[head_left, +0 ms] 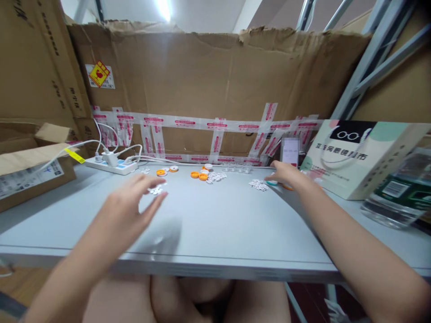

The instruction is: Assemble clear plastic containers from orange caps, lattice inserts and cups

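Note:
My left hand (131, 204) hovers over the left part of the grey table, thumb and fingers apart, with a small pile of white pieces (156, 190) seen between them. My right hand (286, 174) reaches to the back right, beside a teal ring-shaped piece (271, 183) and an orange one (288, 187); its fingertips are partly hidden. Left of it lies a pile of white pieces (258, 185). At the back middle are orange round caps (198, 175), a white cap (208, 167) and more white pieces (216, 178). Clear small cups (237, 168) stand behind.
A power strip (112, 165) with white cables and an open cardboard box (37, 175) are at the left. A phone (290, 151) leans at the back right, near a printed paper bag (360, 157) and a large bottle (399, 193). Cardboard (188, 80) walls the back.

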Action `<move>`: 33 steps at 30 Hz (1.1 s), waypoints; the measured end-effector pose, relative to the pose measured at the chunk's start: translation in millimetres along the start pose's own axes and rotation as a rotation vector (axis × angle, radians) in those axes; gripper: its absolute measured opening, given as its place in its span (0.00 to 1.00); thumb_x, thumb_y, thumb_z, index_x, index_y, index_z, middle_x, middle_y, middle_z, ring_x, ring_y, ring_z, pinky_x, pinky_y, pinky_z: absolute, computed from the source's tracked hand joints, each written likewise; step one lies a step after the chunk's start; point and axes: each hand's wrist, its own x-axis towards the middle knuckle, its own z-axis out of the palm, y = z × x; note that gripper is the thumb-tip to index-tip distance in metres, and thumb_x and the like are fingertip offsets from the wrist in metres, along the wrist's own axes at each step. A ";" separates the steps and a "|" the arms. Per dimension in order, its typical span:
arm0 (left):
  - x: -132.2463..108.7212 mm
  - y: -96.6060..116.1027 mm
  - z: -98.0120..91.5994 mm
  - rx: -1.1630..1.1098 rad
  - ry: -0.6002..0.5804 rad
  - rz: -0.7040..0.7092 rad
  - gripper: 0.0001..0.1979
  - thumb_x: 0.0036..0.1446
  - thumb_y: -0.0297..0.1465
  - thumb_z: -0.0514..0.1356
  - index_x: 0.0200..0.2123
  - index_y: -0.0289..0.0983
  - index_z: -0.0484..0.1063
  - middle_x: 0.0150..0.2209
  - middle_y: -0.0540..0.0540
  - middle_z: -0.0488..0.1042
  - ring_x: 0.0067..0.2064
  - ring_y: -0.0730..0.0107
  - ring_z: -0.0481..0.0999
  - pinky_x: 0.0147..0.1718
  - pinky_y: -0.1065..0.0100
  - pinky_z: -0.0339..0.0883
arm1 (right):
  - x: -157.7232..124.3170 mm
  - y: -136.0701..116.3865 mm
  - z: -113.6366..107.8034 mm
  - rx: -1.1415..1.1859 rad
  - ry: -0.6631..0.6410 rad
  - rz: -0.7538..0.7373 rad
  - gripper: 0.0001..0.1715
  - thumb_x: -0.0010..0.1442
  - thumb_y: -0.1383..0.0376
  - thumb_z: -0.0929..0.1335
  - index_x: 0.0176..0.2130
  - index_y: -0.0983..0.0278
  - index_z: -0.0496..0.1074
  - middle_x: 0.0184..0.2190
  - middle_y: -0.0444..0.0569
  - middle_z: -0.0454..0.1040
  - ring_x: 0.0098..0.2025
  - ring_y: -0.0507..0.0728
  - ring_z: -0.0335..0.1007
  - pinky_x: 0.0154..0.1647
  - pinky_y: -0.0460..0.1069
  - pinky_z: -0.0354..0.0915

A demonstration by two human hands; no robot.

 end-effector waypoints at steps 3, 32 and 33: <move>41.5 -47.6 -10.1 0.295 -0.309 -0.126 0.12 0.52 0.32 0.54 0.37 0.33 0.72 0.38 0.41 0.74 0.36 0.58 0.73 0.38 0.61 0.64 | -4.4 -6.6 -9.1 0.035 0.060 -0.005 0.29 0.47 0.59 0.71 0.47 0.71 0.68 0.41 0.63 0.74 0.44 0.68 0.71 0.36 0.53 0.64; 45.8 -16.3 81.1 -0.133 -0.674 0.041 0.06 0.47 0.27 0.55 0.27 0.36 0.72 0.28 0.47 0.75 0.31 0.68 0.73 0.31 0.71 0.64 | -26.7 -50.9 -6.8 0.532 0.176 -0.405 0.11 0.54 0.60 0.65 0.33 0.64 0.73 0.35 0.49 0.77 0.39 0.57 0.73 0.43 0.50 0.65; 44.4 -14.7 82.4 -0.146 -0.677 0.038 0.05 0.48 0.28 0.56 0.28 0.36 0.72 0.28 0.47 0.75 0.31 0.68 0.73 0.31 0.70 0.64 | -27.1 -51.5 -6.8 0.534 0.173 -0.415 0.11 0.54 0.60 0.65 0.33 0.64 0.73 0.35 0.49 0.77 0.39 0.57 0.73 0.43 0.51 0.65</move>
